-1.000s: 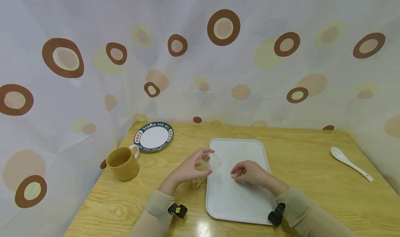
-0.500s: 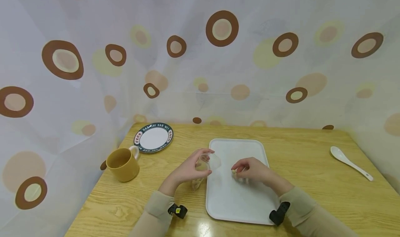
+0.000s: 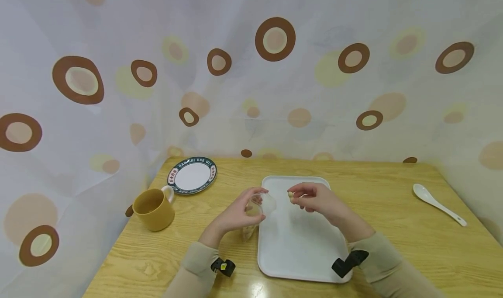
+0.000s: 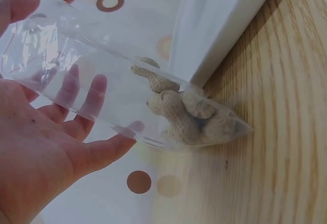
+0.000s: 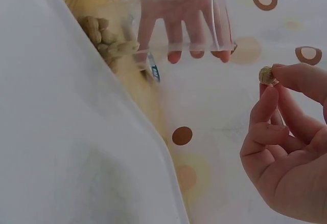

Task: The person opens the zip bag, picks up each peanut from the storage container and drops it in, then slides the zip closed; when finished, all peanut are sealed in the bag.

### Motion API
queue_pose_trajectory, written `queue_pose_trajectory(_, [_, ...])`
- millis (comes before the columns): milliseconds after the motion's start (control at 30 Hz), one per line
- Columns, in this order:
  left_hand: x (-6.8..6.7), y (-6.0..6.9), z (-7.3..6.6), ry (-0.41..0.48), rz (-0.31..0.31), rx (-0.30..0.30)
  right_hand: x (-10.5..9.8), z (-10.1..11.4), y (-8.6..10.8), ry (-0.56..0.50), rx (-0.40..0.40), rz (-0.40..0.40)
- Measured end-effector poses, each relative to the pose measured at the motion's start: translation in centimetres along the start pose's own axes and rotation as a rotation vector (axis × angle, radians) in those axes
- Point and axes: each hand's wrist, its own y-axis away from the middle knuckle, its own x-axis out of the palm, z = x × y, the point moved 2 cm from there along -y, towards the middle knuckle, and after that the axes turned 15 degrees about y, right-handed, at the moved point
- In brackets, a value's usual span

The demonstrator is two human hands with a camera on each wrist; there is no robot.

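A clear plastic bag (image 4: 76,42) is held at its mouth by my left hand (image 3: 237,211), with thumb and fingers around the spread opening. Several peanuts in their shells (image 4: 176,116) lie in the bag's bottom corner, down by the wooden table. In the head view the bag is beside the left edge of the white tray (image 3: 302,258). My right hand (image 3: 322,203) is above the tray, to the right of the bag mouth. Between its thumb and index finger it pinches one peanut (image 5: 266,75); most of its shell is hidden by the fingertips.
A yellow mug (image 3: 154,210) stands at the left of the table (image 3: 393,245), with a dark-rimmed plate (image 3: 192,175) behind it. On the right lies a white spoon (image 3: 438,204). A patterned sheet (image 3: 243,84) hangs around the back and sides.
My right hand has lifted off the tray with the peanut and shifted away from me, slightly to the left. The left hand and bag stay nearly in place.
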Motion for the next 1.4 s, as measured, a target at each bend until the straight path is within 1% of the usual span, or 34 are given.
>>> queue_pose_trajectory(167, [0.1, -0.1, 0.0, -0.006, 0.001, 0.002, 0.2, 1.5, -0.1, -0.023, -0.046, -0.018])
queue_pose_trajectory(433, [0.3, -0.2, -0.5, -0.005, 0.006, 0.007, 1.4, 3.6, -0.7, -0.061, -0.054, 0.011])
queue_pose_trajectory(600, [0.5, -0.3, -0.7, 0.001, 0.003, 0.005, 1.9, 4.4, -0.8, -0.082, -0.081, 0.031])
queue_pose_trajectory(800, [0.4, -0.2, -0.7, -0.003, -0.004, 0.009, 2.0, 4.1, -0.6, -0.068, -0.087, 0.026])
queue_pose_trajectory(1067, [0.3, -0.4, -0.9, 0.005, -0.031, 0.021, 1.5, 3.1, -0.2, -0.043, -0.071, -0.028])
queue_pose_trajectory(1267, [0.5, -0.8, -1.5, 0.021, -0.08, 0.035, 1.0, 2.6, 0.0, -0.053, -0.056, -0.063])
queue_pose_trajectory(1400, [0.8, -1.2, -1.8, 0.037, -0.118, 0.055, 1.0, 2.4, 0.1, -0.053, -0.033, -0.083])
